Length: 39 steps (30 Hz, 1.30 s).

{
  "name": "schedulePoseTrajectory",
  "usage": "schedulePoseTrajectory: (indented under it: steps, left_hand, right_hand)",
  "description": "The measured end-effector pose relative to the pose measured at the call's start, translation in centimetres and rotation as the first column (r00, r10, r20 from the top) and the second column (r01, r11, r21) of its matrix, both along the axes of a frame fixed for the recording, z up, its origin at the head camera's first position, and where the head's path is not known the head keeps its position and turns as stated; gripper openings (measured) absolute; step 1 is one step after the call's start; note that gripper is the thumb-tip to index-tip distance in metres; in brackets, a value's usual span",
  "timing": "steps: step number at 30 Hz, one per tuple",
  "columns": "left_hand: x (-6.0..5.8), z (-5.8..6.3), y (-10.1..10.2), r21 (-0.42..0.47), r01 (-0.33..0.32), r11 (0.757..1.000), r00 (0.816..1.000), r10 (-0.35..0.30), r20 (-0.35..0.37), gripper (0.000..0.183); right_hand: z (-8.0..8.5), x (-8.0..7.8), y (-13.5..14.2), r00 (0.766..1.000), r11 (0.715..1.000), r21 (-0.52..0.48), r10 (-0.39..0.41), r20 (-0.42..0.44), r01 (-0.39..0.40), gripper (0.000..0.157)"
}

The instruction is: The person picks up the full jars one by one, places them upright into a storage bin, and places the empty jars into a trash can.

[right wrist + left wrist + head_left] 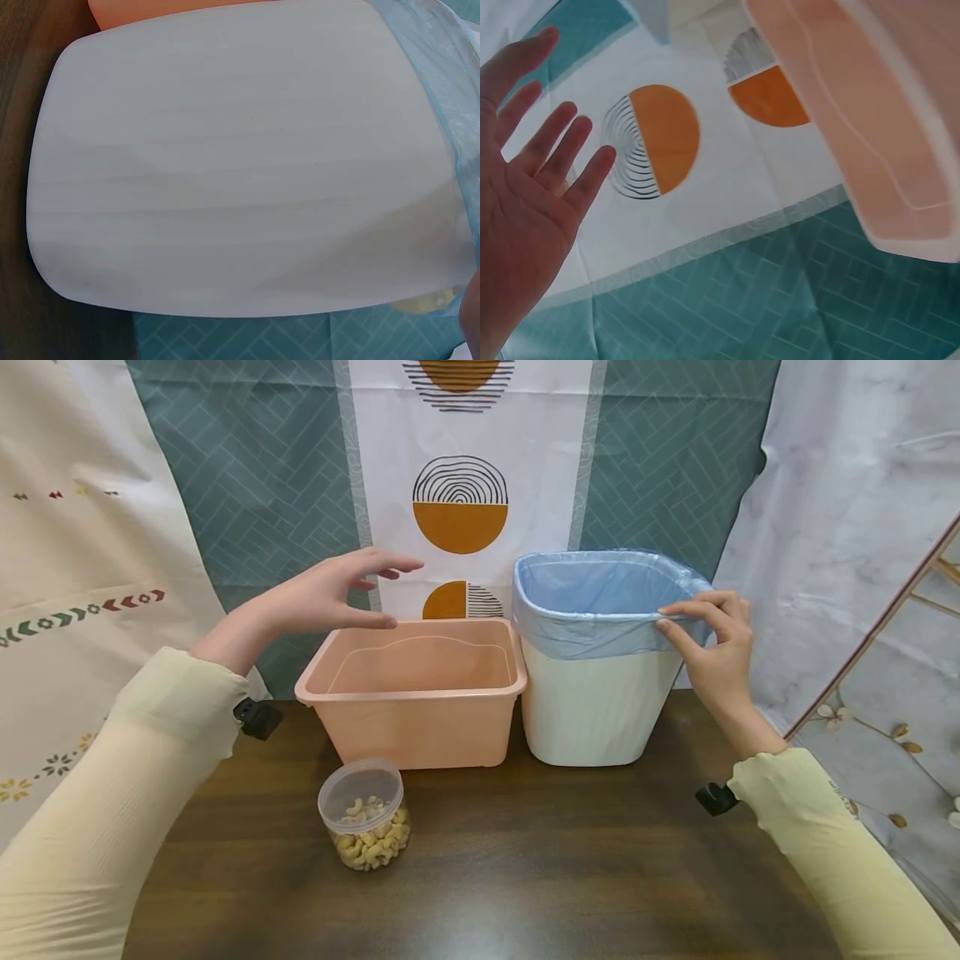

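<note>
The right hand (712,639) pinches the blue liner (585,639) at the front right of the white bin's (592,714) rim, though whether the rim itself lies within the pinch is unclear, while the left hand (337,589), fingers spread, holds nothing near the peach tub (416,731). Good handling here probably means light, even tension, since such thin film may tear. The liner, translucent and slightly wrinkled, folds outward over the rim as a cuff.
</note>
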<state>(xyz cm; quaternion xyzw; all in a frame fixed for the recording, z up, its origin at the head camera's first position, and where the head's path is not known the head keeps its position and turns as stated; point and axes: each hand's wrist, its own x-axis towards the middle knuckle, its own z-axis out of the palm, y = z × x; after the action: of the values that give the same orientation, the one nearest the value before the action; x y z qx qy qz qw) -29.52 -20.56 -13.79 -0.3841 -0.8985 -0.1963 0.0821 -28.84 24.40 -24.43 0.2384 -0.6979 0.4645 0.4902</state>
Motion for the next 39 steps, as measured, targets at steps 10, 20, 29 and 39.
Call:
schedulePoseTrajectory:
  steps: [10, 20, 29, 39]
  left_hand:
    - [1.0, -4.4, -2.7, 0.048, -0.04, 0.998, 0.999, 0.04, -0.012, 0.063]
    - [1.4, -9.8, -5.2, 0.088, -0.039, 0.995, 0.997, 0.044, -0.058, 0.062]
    - [2.4, -12.5, -6.7, 0.131, -0.092, 0.987, 0.983, 0.111, -0.147, 0.056]
    - [3.0, -14.4, -7.1, 0.234, -0.188, 0.954, 0.934, 0.247, -0.257, 0.04]
  right_hand:
    - [-0.1, 0.1, 0.1, 1.0, 1.0, 0.006, 0.012, -0.006, -0.012, 0.014]
    - [-0.1, 0.1, 0.1, 1.0, 1.0, 0.011, 0.008, 0.001, -0.008, 0.014]
    - [-0.1, 0.0, 0.0, 1.0, 1.0, -0.008, 0.01, -0.003, -0.01, 0.014]
    - [0.1, 0.1, -0.1, 1.0, 1.0, -0.004, 0.01, -0.011, -0.01, 0.014]
